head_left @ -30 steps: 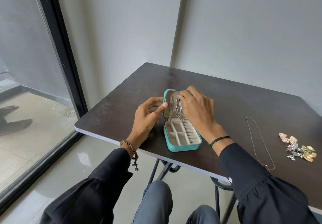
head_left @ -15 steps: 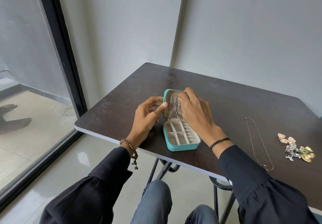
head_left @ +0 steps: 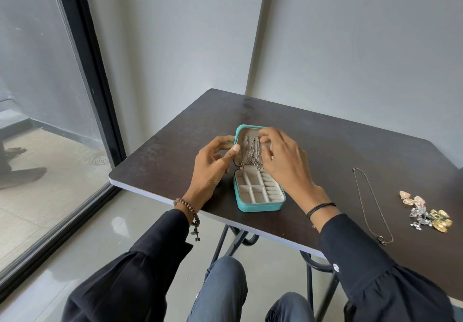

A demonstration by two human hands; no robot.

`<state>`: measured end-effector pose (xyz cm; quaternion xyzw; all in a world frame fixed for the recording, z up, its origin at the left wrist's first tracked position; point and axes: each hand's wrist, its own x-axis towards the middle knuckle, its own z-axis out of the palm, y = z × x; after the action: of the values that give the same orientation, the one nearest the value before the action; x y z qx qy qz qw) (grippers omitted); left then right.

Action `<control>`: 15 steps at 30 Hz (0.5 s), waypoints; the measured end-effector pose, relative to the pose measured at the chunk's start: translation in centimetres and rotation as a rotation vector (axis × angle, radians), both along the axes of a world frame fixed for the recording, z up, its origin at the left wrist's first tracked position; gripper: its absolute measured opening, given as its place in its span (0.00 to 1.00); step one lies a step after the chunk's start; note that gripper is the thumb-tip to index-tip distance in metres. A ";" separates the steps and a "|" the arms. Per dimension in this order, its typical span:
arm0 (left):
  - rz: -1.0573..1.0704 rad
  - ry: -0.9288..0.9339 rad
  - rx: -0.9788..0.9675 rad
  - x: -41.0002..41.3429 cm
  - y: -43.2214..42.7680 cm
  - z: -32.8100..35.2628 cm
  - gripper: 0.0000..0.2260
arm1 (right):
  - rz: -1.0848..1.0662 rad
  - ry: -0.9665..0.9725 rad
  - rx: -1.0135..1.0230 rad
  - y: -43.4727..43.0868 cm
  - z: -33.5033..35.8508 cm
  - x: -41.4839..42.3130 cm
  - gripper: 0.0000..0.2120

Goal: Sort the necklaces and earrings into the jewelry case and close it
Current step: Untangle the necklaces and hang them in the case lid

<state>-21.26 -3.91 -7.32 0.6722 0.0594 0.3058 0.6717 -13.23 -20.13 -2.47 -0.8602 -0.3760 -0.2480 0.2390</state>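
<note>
A teal jewelry case (head_left: 258, 206) stands open on the dark table (head_left: 338, 146), its lid upright and its beige compartments bare. Silver necklaces (head_left: 253, 153) hang inside the lid. My left hand (head_left: 213, 166) grips the lid's left edge, thumb on the inner rim. My right hand (head_left: 283, 161) is at the top of the lid, fingertips pinching the hanging chains. Another thin necklace (head_left: 370, 203) lies stretched out on the table to the right. A pile of gold, silver and rose earrings (head_left: 426, 214) lies further right.
The table's near edge runs diagonally just under the case. A glass door with a black frame (head_left: 82, 71) stands to the left, grey walls behind. My knees sit below the table edge beside the metal table legs (head_left: 235, 241).
My right hand's fingers have shifted slightly higher on the lid along the chains. The left hand and the case have stayed in place.
</note>
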 end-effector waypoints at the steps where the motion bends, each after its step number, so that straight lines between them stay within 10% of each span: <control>1: 0.002 0.000 -0.002 0.0 0.0 0.0 0.11 | 0.004 0.033 0.015 -0.1 0.0 -0.1 0.14; 15: 0.045 0.057 -0.001 0.2 0.0 -0.2 0.13 | 0.011 0.196 0.129 -1.0 -0.9 -0.9 0.15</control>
<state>-21.04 -3.88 -7.55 0.6787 0.0938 0.3017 0.6630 -14.10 -21.11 -3.37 -0.8611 -0.3385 -0.1850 0.3311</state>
